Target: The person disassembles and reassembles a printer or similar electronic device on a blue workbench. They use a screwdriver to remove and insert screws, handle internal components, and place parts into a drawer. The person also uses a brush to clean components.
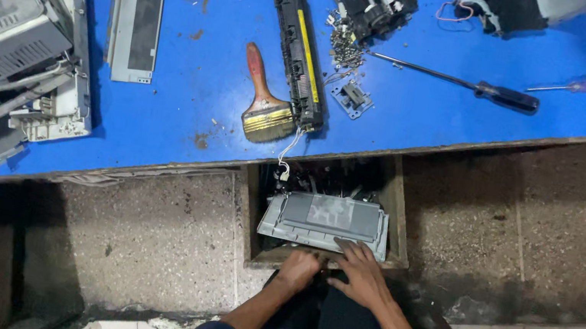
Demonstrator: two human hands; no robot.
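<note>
- Both hands are down at the near edge of an open wooden drawer (398, 227) that is pulled out from under a blue-topped workbench (195, 96).
- Left hand (299, 268) is curled at the drawer's front lip, knuckles up; whether its fingers have closed on anything cannot be told, since they are hidden below the edge.
- Right hand (362, 271) lies with fingers spread flat, the fingertips touching the near right corner of a grey plastic printer panel (325, 222); it presses on the panel rather than wrapping round it.
- That grey panel rests flat on top of the drawer's contents, covering most of the opening, with dark tangled parts showing behind it.
- On the bench straight above the drawer stands a long black roller unit with a yellow strip (299, 49), thin white wires trailing from its near end over the bench edge.
- Just beside it on the left lies a paintbrush with a reddish wooden handle and pale bristles (264, 98), its bristles touching the roller unit.
- Right of the roller unit are a heap of small metal screws (343, 44) and a small grey square fitting (351, 98).
- Farther right lie a long black-handled screwdriver (467, 84) and a purple-handled screwdriver (572, 85), near each other.
- At the bench's left end sit a dusty grey printer casing (12, 53) and a flat grey rectangular cover (137, 14).
</note>
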